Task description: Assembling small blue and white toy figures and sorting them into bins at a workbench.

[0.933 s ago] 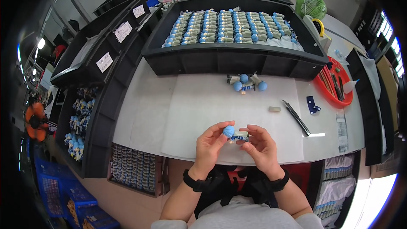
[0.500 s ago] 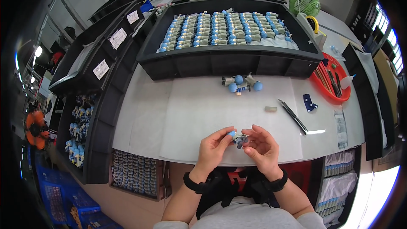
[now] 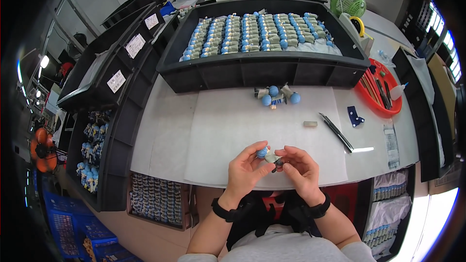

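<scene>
One small blue-headed, grey-bodied toy figure (image 3: 266, 154) sits pinched between the fingers of the left hand (image 3: 245, 171) and the right hand (image 3: 301, 170), just above the white surface (image 3: 218, 131). Perhaps four similar loose figures (image 3: 275, 95) lie well apart, by the black tray (image 3: 262, 70).

The scene is brightly and evenly lit from above, and the white counter (image 3: 218, 131) shows only faint, soft shadows under the things on it. A hard white glare burns out the lower right corner and a small lamp (image 3: 44, 61) glows at the left rim, while the outer ring falls to black. Straight edges bow strongly toward the rim, the centre is sharp, and the margins are soft and smeared.
</scene>
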The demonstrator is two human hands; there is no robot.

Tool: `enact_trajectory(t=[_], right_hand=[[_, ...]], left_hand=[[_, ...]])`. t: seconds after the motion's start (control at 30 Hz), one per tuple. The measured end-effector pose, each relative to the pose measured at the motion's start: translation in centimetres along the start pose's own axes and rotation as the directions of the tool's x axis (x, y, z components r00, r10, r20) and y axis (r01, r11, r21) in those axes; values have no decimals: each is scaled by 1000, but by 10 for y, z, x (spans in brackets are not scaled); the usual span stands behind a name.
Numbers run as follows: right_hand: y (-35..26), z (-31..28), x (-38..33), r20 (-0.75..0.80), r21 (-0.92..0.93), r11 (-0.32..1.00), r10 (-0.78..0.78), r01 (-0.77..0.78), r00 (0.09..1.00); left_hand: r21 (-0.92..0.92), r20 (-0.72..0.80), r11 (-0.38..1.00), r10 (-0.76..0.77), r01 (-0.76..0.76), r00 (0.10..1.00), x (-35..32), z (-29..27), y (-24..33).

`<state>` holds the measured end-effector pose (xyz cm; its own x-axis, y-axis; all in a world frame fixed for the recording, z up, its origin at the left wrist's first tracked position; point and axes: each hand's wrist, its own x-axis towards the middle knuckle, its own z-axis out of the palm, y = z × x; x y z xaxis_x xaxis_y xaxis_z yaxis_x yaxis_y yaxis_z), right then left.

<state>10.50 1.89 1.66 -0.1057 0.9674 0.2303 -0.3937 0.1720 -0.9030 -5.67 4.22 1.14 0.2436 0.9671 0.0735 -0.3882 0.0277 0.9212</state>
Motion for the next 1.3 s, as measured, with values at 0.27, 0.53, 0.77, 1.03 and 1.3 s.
enact_trajectory(t=[0.27,0.53,0.77,1.03,1.3], right_hand=[[-6,14,7,-125,-119,976,168,-183,978],[2,-7,2,-23,-69,988,138,-139,990],[-99,-120,-78,-494,-386,914,-316,121,810],[-139,-340,-359,-646,-535,572,-752,-621,-136],[-88,-394,-497,-714,-33,378,-656,-925,-243]], left_hand=[[193,29,959,207,-209,978,-7,-2,5],[470,180,792,346,-389,921,-4,4,-11],[584,45,760,322,-286,946,-10,32,3],[697,69,683,239,-218,969,-14,42,7],[747,55,647,166,-151,985,-10,45,0]])
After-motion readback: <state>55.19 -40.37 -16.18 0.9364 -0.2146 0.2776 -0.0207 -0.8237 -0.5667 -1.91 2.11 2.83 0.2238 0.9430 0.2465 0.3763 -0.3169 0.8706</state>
